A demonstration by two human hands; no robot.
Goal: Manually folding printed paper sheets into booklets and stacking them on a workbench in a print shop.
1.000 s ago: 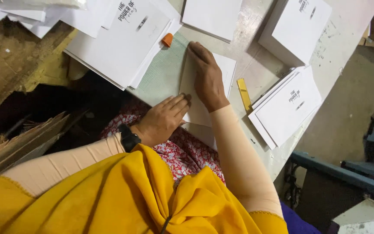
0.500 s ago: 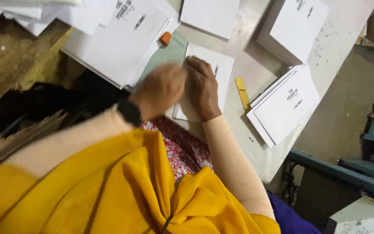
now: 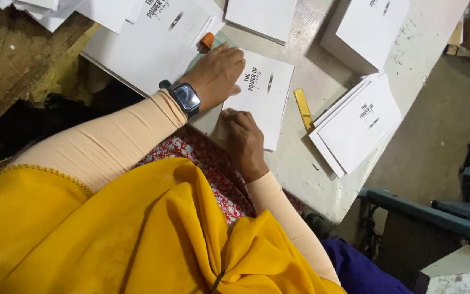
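A white printed sheet lies on the pale worktable in front of me. My left hand, with a dark watch on its wrist, lies palm down on the sheet's far left edge with its fingers spread over the paper. At the sheet's near corner my right hand has its fingers curled, pinching the paper's edge. A greenish mat shows under the sheet beside my left hand.
A small orange object and a yellow strip lie beside the sheet. Stacks of white printed sheets sit at the right, far right, top and left. A blue metal frame stands past the table's edge.
My left hand has swung from the sheet's near edge across to its far left edge. My right hand has drawn back from the sheet's far side to its near corner.
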